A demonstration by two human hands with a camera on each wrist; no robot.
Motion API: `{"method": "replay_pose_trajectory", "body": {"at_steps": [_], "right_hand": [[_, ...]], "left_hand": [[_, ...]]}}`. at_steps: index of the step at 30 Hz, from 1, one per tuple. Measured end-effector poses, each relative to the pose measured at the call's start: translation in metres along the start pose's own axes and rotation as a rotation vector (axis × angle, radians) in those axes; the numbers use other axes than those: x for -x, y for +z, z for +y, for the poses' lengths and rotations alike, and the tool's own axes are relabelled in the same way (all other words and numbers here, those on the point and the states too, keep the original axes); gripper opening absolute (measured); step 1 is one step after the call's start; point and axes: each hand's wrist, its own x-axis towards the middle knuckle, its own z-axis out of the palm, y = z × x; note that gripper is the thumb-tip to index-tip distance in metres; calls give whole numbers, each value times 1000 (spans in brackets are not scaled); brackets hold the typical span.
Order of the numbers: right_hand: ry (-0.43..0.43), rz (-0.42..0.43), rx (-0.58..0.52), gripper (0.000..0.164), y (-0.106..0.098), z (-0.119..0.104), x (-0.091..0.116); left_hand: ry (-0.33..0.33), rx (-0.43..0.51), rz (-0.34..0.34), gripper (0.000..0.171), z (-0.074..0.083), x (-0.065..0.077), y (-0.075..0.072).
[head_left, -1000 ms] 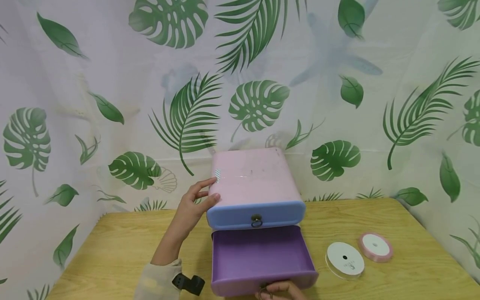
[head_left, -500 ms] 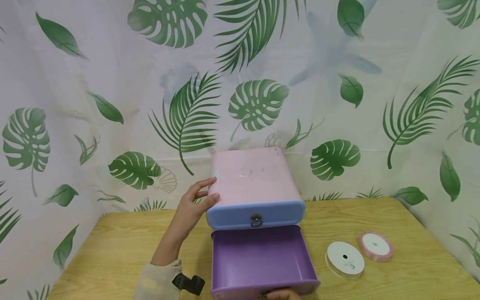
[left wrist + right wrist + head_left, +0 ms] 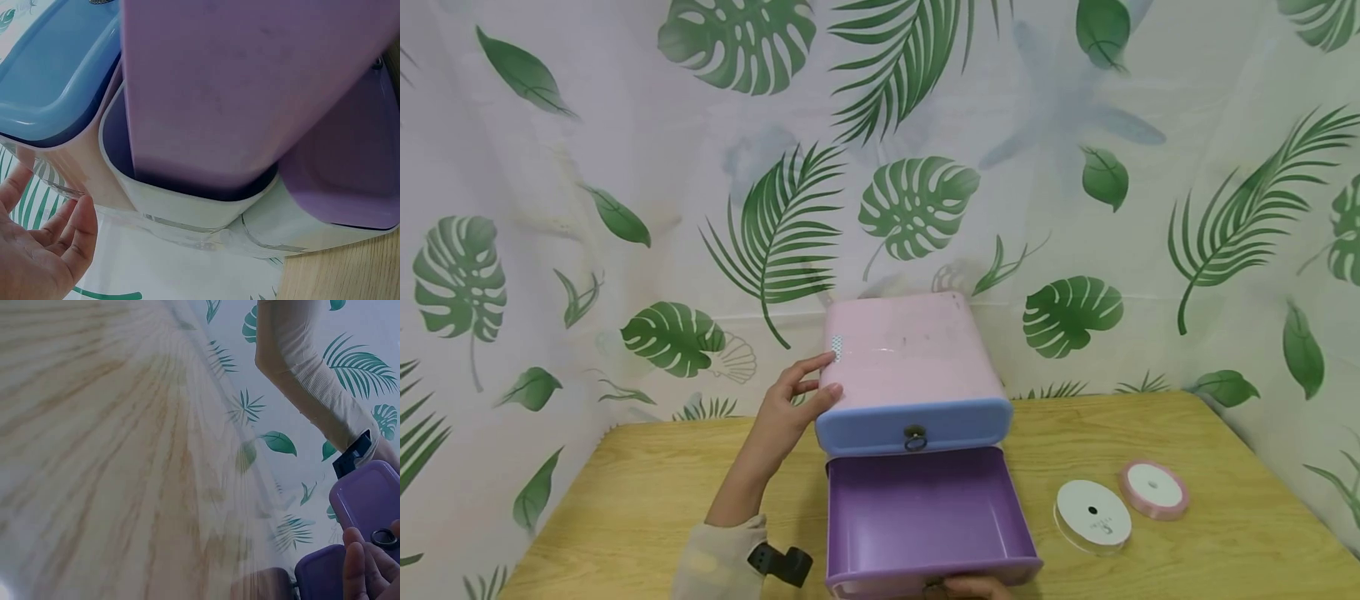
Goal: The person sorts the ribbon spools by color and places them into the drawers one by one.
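Note:
A small drawer unit has a pink top casing [image 3: 910, 346] with a blue drawer front [image 3: 872, 429] pushed in. Below it, a purple drawer [image 3: 925, 508] is pulled far out, nothing inside. My left hand [image 3: 786, 408] rests spread fingers and thumb against the pink casing's left side and top edge; the left wrist view shows that hand [image 3: 47, 244] beside the casing. My right hand [image 3: 973, 587] is at the purple drawer's front, mostly below the picture. In the right wrist view, its fingers [image 3: 369, 565] are curled at the drawer's metal ring pull [image 3: 384, 539].
Right of the unit, a white ribbon spool [image 3: 1092, 515] and a pink ribbon spool [image 3: 1154, 489] lie flat on the wooden table [image 3: 1195, 554]. A lower purple drawer front [image 3: 350, 150] shows in the left wrist view. Behind stands a leaf-patterned cloth [image 3: 925, 100].
The purple drawer has come slightly farther out toward me, with my right hand moving along at its front. My left hand has stayed on the casing.

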Motion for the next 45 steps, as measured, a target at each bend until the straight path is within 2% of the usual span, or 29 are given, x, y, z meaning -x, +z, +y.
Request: {"method": "replay_pose_trajectory", "body": {"at_steps": [4, 6, 8, 10, 13, 14, 17, 19, 21, 23, 26, 28, 30, 33, 37, 40, 45], "right_hand": [[-32, -22, 0, 67, 1, -9, -1], [-83, -42, 72, 69, 5, -17, -3], [-103, -64, 94, 70, 9, -27, -5], [-94, -95, 99, 67, 13, -39, -5], [-14, -102, 72, 65, 17, -55, -2], [4, -86, 94, 66, 19, -60, -1], [-5, -79, 141, 66, 23, -76, 3], [-44, -55, 210, 67, 26, -87, 5], [-60, 31, 345, 64, 30, -100, 7], [-46, 166, 550, 57, 35, -113, 8], [26, 390, 901, 47, 42, -132, 6], [57, 480, 1048, 41, 45, -145, 3], [60, 527, 1110, 38, 45, -157, 0], [39, 579, 1124, 36, 39, -172, -3], [89, 658, 1197, 37, 28, -187, -5], [104, 678, 1290, 40, 16, -196, -5], [13, 701, 1326, 41, -7, -203, -3]], "left_hand": [[-1, -2, 2, 51, 0, -1, 0], [-1, -5, 4, 51, 0, -1, 0], [-2, -6, 4, 51, 0, 0, 0], [-3, -7, 4, 51, 0, 0, 1], [-4, -10, 1, 51, 0, 0, 0], [-5, -9, 1, 51, 1, 0, 0], [-9, -13, 1, 52, 1, 0, 0], [-9, -10, -1, 52, 1, 0, 0], [-9, -10, -2, 52, 1, -1, 0], [-9, -9, -4, 53, 2, -1, 0], [-15, -11, -9, 53, 3, -1, 0], [-19, -11, -16, 53, 3, -1, -1], [-20, -8, -23, 53, 4, -2, -1], [-18, -3, -32, 53, 4, -4, -2], [-23, 5, -40, 53, 4, -5, -3], [-28, 8, -39, 53, 3, -5, -2], [-37, 16, -38, 53, 3, -4, -2]]}}
